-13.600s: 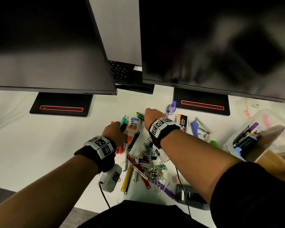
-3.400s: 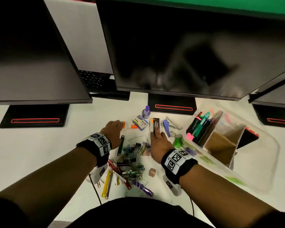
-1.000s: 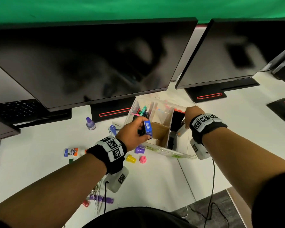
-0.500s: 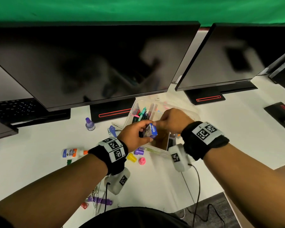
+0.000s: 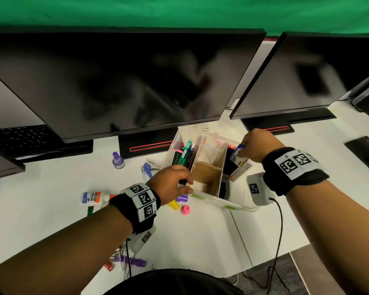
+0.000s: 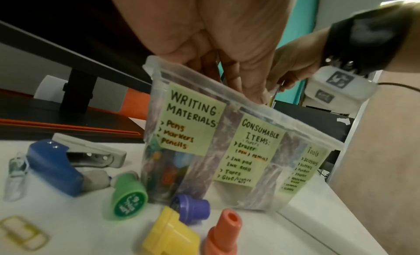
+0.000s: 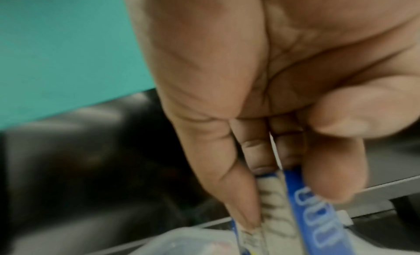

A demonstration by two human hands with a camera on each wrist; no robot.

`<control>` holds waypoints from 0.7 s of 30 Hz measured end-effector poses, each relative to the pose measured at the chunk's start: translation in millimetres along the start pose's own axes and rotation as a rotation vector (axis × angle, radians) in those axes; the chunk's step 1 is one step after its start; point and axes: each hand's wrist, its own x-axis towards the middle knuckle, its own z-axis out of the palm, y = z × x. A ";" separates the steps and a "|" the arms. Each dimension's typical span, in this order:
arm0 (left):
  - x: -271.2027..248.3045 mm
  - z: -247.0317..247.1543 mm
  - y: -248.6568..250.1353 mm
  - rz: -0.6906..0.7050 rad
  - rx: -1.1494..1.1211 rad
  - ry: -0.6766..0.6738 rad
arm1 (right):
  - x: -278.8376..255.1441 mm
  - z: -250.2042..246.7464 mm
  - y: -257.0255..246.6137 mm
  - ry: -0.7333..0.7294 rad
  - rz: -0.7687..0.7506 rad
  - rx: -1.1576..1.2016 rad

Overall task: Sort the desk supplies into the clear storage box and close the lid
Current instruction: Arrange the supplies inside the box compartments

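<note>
The clear storage box (image 5: 213,199) stands on the white desk under the monitors, lid off, split by cardboard dividers. Pens fill its left compartment (image 5: 184,153). My left hand (image 5: 185,182) grips the box's near-left rim, fingers inside and thumb on the outer wall. The left wrist view shows those fingers (image 6: 247,83) hooked over the rim above the labelled wall (image 6: 229,115). My right hand (image 5: 258,145) pinches a small blue-and-white box (image 5: 240,155) over the box's right compartment. In the right wrist view the thumb and fingers (image 7: 329,185) clamp that small box (image 7: 318,223).
Left of the storage box lie a glue bottle (image 5: 94,198), a purple ink bottle (image 5: 118,160), a blue punch (image 6: 52,165) and several coloured stamps (image 5: 174,205). Paper clips (image 5: 124,260) lie near my body. Monitors overhang the back. The desk's edge (image 5: 264,258) runs at the lower right.
The small blue box passed from my left hand to my right, which carried it right over the far-right compartment. My left hand dropped onto the storage box's near rim.
</note>
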 end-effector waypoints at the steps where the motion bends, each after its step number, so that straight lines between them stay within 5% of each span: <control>1: -0.1 0.4 0.1 0.010 0.003 -0.009 | 7.7 5.3 0.9 -0.012 0.002 -0.040; 11: 2.6 2.1 -0.3 0.007 0.020 -0.025 | 43.5 42.5 -17.6 -0.226 0.000 -0.195; 21: -0.4 -1.1 -4.4 0.013 -0.031 0.057 | 43.4 35.1 -19.5 -0.021 -0.021 -0.181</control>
